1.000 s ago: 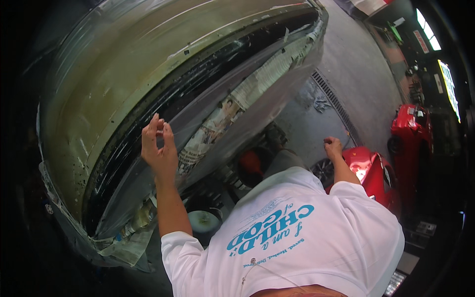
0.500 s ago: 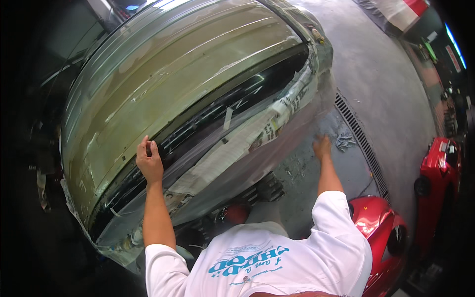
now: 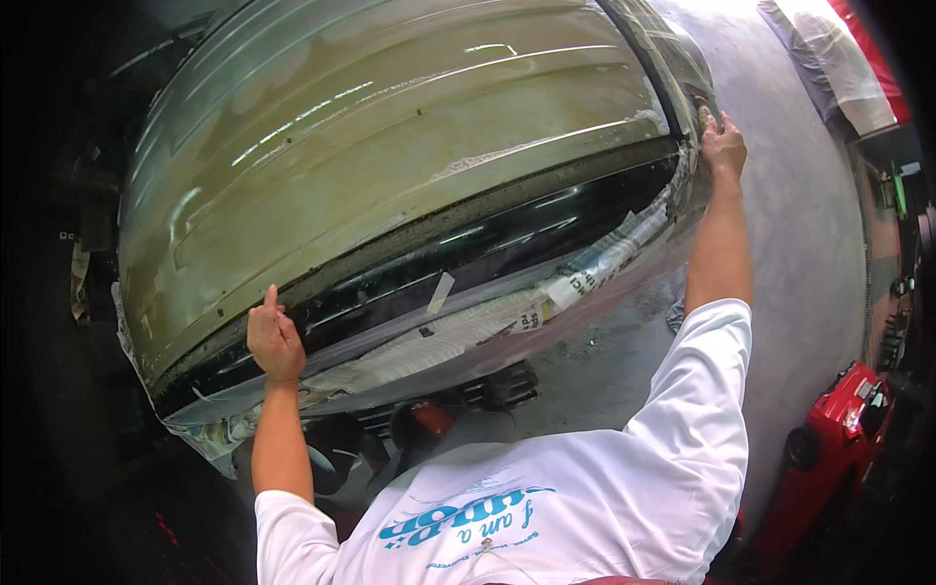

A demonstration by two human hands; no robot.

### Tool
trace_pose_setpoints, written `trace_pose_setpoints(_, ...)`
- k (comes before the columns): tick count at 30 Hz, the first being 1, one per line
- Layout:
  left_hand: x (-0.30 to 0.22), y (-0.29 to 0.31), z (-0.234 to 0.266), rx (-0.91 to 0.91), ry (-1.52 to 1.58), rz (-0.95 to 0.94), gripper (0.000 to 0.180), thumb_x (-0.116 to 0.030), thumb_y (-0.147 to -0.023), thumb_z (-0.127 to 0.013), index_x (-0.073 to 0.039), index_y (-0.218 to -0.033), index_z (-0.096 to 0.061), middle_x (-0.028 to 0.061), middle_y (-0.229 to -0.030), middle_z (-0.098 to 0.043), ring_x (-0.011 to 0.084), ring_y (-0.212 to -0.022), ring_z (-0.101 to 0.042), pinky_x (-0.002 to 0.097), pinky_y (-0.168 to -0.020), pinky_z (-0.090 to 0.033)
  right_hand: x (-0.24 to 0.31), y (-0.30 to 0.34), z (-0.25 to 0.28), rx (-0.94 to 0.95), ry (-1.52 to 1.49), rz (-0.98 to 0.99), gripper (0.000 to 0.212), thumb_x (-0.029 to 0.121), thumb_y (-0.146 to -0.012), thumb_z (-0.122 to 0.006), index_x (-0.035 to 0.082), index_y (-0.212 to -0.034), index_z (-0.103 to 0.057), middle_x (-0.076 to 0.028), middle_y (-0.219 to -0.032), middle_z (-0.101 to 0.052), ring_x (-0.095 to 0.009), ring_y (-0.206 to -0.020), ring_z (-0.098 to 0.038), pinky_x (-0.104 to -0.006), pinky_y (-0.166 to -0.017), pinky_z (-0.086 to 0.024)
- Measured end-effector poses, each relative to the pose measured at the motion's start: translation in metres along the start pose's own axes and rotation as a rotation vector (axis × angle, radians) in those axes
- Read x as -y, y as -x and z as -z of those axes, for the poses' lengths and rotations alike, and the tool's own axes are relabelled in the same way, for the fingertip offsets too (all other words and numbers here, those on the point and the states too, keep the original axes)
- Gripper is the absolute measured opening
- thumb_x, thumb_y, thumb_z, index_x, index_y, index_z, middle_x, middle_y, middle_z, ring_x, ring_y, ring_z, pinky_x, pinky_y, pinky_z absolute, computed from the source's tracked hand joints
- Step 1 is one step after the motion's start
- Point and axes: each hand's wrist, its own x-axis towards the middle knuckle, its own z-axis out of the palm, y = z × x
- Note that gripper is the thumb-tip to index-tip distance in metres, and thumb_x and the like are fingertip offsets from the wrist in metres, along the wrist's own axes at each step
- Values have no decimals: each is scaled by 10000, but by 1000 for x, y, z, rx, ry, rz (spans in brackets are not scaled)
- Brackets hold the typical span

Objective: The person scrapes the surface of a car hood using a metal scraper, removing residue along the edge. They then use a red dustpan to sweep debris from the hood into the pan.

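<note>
A car roof (image 3: 322, 166) with a wet, patchy olive surface fills the upper left. My left hand (image 3: 276, 341) is over its near edge, index finger stretched out and the other fingers curled in; whatever they may hold is hidden. My right hand (image 3: 722, 151) reaches to the far right corner of the roof, beside the masked windscreen pillar. Its fingers are bent round something small that I cannot make out. Below the roof edge runs a dark side window (image 3: 468, 239), with a strip of pale tape (image 3: 441, 292) on it. Newspaper masking (image 3: 487, 327) and clear plastic film line its lower side.
A red car (image 3: 829, 439) stands at the lower right. Behind my right arm stretches the grey concrete floor (image 3: 790, 214). A covered shape (image 3: 829, 68) in pale sheeting is at the top right. Dark objects and a slatted grate lie beneath the masked car's side.
My right hand has gone from low beside the car up to the roof's far right corner. My left hand stays near the roof edge, its index finger now straighter. The view has shifted.
</note>
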Motion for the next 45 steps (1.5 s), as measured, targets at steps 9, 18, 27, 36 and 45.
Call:
trace_pose_setpoints(9, 6, 10, -3, 10, 85, 169, 519, 23, -965, -515, -6, -1483, -530, 169, -928, -625, 305, -807, -635, 410, -748, -520, -11, -40, 8, 282, -47, 72, 447, 364, -892, -774, 50, -1210, -748, -144, -1019, -791, -256, -911, -753, -373, -840, -564)
trace_pose_setpoints(18, 13, 12, 1, 68, 77, 135, 504, 28, -984, -500, 27, -1488, -486, 193, -1046, -627, 313, -817, -618, 410, -743, -511, 39, 62, 88, 543, -233, 301, 289, 167, -875, -827, -8, -1095, -760, -85, -919, -754, -138, -780, -668, -304, -733, -544)
trace_pose_setpoints(27, 12, 14, 0, 82, 99, 191, 472, 23, -1019, -482, 34, -1491, -482, 182, -1011, -611, 302, -832, -608, 396, -765, -509, 62, 64, 68, 609, -165, 753, 261, 166, -869, -839, -35, -1009, -745, -141, -835, -723, -199, -699, -665, -340, -687, -538)
trace_pose_setpoints(36, 7, 10, 0, 70, 80, 152, 481, 34, -1003, -509, 8, -1483, -512, 177, -986, -625, 308, -838, -621, 403, -767, -515, 74, 73, 74, 616, -170, 823, 261, 111, -826, -858, -43, -995, -734, -139, -830, -708, -249, -710, -675, -342, -698, -537)
trace_pose_setpoints(45, 1, -2, 4, 61, 52, 50, 459, 55, -951, -552, -29, -1399, -605, 131, -883, -654, 300, -763, -610, 415, -697, -500, 166, 143, 61, 836, -247, 970, 273, 139, -812, -862, -15, -1001, -739, -147, -869, -705, -332, -715, -678, -391, -674, -539)
